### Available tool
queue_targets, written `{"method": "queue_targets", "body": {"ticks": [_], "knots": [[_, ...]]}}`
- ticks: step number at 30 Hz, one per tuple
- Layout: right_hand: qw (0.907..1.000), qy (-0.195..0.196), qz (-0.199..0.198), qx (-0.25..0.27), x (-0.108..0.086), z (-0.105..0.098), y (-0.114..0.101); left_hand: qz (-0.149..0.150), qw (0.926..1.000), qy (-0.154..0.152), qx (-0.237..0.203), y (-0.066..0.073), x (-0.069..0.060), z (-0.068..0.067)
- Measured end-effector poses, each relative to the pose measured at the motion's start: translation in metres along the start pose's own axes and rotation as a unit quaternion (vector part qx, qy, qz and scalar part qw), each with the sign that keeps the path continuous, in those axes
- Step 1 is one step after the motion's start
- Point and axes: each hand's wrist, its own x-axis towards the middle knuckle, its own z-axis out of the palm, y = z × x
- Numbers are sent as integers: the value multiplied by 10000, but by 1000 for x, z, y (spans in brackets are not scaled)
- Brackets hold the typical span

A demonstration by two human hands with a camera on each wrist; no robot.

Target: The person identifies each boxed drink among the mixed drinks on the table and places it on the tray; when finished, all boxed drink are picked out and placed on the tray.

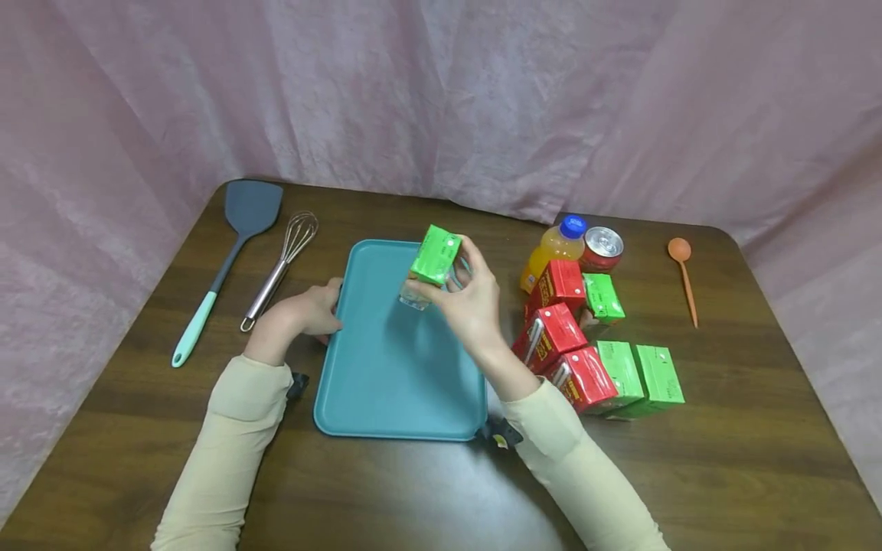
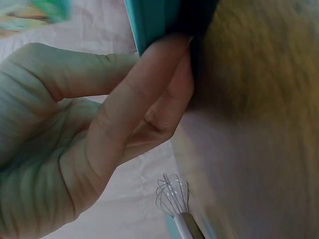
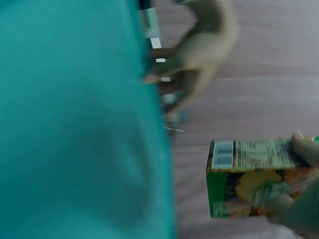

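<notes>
A teal tray point(image 1: 400, 383) lies on the table, its left rim pinched by my left hand point(image 1: 306, 314). In the left wrist view, thumb and fingers of the left hand point(image 2: 99, 114) close on the edge of the tray point(image 2: 149, 20). Above the tray's upper part, my right hand point(image 1: 472, 295) grips a green juice carton point(image 1: 436, 255) between thumb and fingers. The right wrist view shows the carton point(image 3: 259, 184) held at one end by the right hand point(image 3: 301, 204), apart from the tray point(image 3: 75, 124).
Right of the tray stand red cartons point(image 1: 547, 334), green cartons point(image 1: 658, 375), an orange drink bottle point(image 1: 560, 246) and a can point(image 1: 602, 249). A wooden spoon point(image 1: 684, 275) lies far right. On the left are a spatula point(image 1: 241, 222) and a whisk point(image 1: 279, 272). A pink curtain point(image 1: 441, 99) hangs behind.
</notes>
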Motion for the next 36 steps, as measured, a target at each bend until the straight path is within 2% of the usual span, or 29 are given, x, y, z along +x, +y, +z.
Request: {"method": "queue_targets", "body": {"ticks": [3,8,15,19,22,28,32,36], "knots": [[9982,35,393,-446,12,19,16,-44,9999,13,95,1,2,-1],[9908,-138,675,-1164,22,46,33,-76,9999,18,129,0,1,0],[9800,-538,500,-1852,34,71,37,-19,9998,-53,215,-1,-1,-1],[9737,-949,357,-2042,49,76,41,-15,9996,-100,245,0,1,-2],[9731,-1163,340,-1960,60,77,44,0,9997,-77,231,1,3,-1],[9731,-1202,576,-1877,70,81,51,29,9996,32,270,2,4,1],[9715,-1205,606,-1947,71,82,52,41,9997,-12,244,2,4,1],[9635,-1421,399,-2232,59,79,43,-67,9993,-57,355,0,2,-2]]}}
